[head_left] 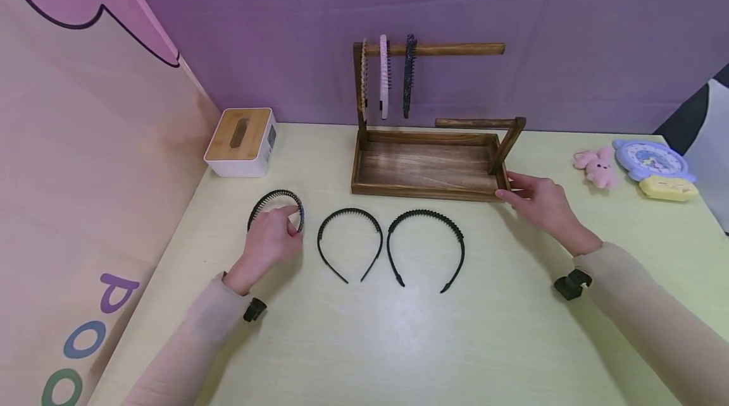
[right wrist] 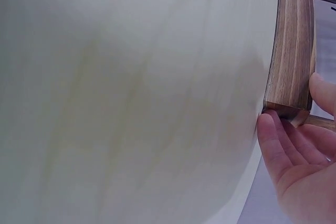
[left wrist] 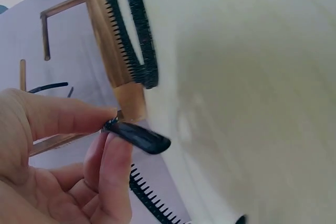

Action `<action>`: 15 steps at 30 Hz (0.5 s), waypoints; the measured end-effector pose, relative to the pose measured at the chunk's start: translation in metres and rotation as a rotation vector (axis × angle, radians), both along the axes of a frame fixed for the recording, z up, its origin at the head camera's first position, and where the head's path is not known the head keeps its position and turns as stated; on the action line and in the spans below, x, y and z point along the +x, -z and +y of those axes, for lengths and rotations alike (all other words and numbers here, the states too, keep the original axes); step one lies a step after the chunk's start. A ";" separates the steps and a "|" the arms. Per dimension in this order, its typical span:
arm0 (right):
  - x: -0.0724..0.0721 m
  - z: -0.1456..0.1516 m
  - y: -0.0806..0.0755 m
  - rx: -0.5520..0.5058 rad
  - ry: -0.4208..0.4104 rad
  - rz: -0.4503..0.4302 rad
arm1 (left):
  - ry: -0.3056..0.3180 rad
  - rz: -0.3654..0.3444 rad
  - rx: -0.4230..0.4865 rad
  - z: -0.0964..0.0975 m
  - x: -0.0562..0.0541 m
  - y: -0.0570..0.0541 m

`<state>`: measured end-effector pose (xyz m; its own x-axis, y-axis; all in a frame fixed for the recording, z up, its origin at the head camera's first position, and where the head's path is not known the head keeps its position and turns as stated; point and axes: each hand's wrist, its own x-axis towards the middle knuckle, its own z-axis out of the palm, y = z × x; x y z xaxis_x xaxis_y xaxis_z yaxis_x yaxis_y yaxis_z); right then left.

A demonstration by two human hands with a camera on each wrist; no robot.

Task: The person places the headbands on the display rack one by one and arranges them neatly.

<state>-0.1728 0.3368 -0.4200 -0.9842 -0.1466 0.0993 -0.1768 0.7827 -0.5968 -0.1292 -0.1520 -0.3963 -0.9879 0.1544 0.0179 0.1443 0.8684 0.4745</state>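
Bench (head_left: 364, 343): pale top, spreading under both forearms and out past each hand.

Wooden rack (head_left: 370, 191): its near right corner is at the right hand (head_left: 538, 200); the tray stretches leftward from there, with an upper bar (head_left: 467, 49) and a shorter, lower one above it.

Tissue box (head_left: 239, 156): white with a wooden lid, beyond the left hand (head_left: 270, 238) and a little to its left, apart from it.

Right hand grip: thumb on one side of the rack's corner, fingers against the end, gripping the tray there.

Left hand grip: thumb and fingertips pinching the held headband (head_left: 279, 191) close to one end.

Held headband place: dark and toothed, its arc rising just beyond the left hand, the smooth tip poking out past the fingertips; whether it touches the bench cannot be told.

Wide black headband (head_left: 426, 212): flat on the bench between the hands, to the left of the right hand.

Narrow black headband (head_left: 350, 210): just beside the wide one, nearer to the left hand, on its right.

Hung headbands: beige (head_left: 364, 86), pink (head_left: 383, 86) and dark speckled (head_left: 407, 77), over the upper bar, beyond both hands.

Blue clock (head_left: 652, 159): well to the right of the right hand.

Pink plush (head_left: 599, 169): between that clock and the right hand.
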 end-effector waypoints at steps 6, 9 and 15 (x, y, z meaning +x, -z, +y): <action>0.000 0.001 0.000 0.003 0.005 0.006 | 0.021 0.071 0.079 0.001 0.000 -0.008; 0.000 0.000 0.000 -0.001 0.009 0.001 | 0.048 0.082 0.129 0.002 0.000 -0.013; 0.000 -0.001 0.000 -0.010 0.018 -0.015 | 0.101 0.126 0.194 0.008 0.004 -0.024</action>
